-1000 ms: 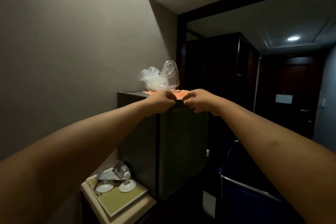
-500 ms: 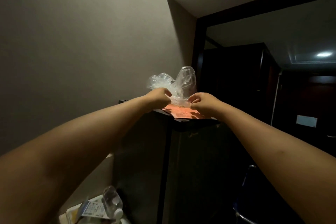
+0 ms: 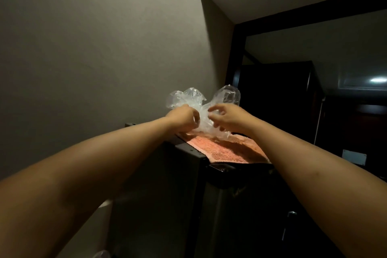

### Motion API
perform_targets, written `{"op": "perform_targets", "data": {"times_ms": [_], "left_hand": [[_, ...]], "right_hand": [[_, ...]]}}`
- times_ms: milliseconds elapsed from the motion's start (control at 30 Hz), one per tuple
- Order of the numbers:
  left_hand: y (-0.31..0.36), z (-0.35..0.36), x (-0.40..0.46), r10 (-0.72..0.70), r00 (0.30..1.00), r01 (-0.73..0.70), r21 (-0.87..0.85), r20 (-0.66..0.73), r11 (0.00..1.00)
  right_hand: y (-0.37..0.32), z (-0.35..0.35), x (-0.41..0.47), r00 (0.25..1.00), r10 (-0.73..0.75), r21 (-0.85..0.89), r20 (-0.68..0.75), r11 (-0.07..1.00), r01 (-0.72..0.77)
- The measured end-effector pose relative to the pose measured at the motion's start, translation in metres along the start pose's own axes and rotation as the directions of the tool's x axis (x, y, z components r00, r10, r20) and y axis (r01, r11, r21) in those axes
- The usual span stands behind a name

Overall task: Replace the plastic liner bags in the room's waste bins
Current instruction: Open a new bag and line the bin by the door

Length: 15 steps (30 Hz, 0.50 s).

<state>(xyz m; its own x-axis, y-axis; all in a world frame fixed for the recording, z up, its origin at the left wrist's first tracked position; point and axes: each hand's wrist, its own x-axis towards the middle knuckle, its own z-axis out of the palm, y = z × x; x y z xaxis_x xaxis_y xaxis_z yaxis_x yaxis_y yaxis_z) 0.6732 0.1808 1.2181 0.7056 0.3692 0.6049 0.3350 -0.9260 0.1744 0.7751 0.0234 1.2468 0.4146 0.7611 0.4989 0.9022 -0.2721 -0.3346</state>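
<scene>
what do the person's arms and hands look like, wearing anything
Both arms are bare along all that shows: no sleeves, gloves, watch or bracelets. The left hand and right hand show no rings that can be made out, though the light is dim. The right forearm carries a small faint mark.

We've got both bare arms stretched forward and up, forearms converging. Our left hand (image 3: 182,118) has its fingers curled in, knuckles toward us, gripping. Our right hand (image 3: 227,117) sits just beside it, fingers (image 3: 214,109) bent and spread, thumb tucked underneath.
</scene>
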Motion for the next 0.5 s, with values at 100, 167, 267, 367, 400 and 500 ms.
{"op": "perform_targets", "data": {"times_ms": [100, 167, 267, 367, 400, 500], "left_hand": [[0.007, -0.014, 0.007, -0.027, 0.995, 0.007, -0.204, -0.096, 0.979], [0.015, -0.026, 0.011, -0.064, 0.992, 0.018, -0.375, -0.11, 0.927], [0.027, -0.05, 0.012, -0.127, 0.987, 0.033, -0.645, -0.099, 0.763], [0.035, -0.07, 0.009, -0.122, 0.988, 0.0, -0.786, -0.096, 0.619], [0.036, -0.074, 0.007, -0.106, 0.987, -0.026, -0.781, -0.117, 0.624], [0.032, -0.073, 0.003, -0.063, 0.973, -0.075, -0.564, -0.22, 0.822]], "right_hand": [[0.002, -0.014, 0.01, 0.933, -0.091, -0.097, -0.347, 0.993, 0.061], [-0.002, -0.025, 0.016, 0.929, -0.163, -0.106, -0.331, 0.985, 0.134], [-0.01, -0.036, 0.022, 0.982, -0.185, 0.064, 0.026, 0.981, 0.183], [-0.009, -0.04, 0.027, 0.994, -0.079, -0.18, 0.07, 0.979, 0.09], [-0.006, -0.043, 0.029, 0.999, -0.048, -0.248, -0.002, 0.968, 0.046], [-0.001, -0.057, 0.022, 0.985, -0.002, 0.08, -0.175, 0.997, 0.016]]}}
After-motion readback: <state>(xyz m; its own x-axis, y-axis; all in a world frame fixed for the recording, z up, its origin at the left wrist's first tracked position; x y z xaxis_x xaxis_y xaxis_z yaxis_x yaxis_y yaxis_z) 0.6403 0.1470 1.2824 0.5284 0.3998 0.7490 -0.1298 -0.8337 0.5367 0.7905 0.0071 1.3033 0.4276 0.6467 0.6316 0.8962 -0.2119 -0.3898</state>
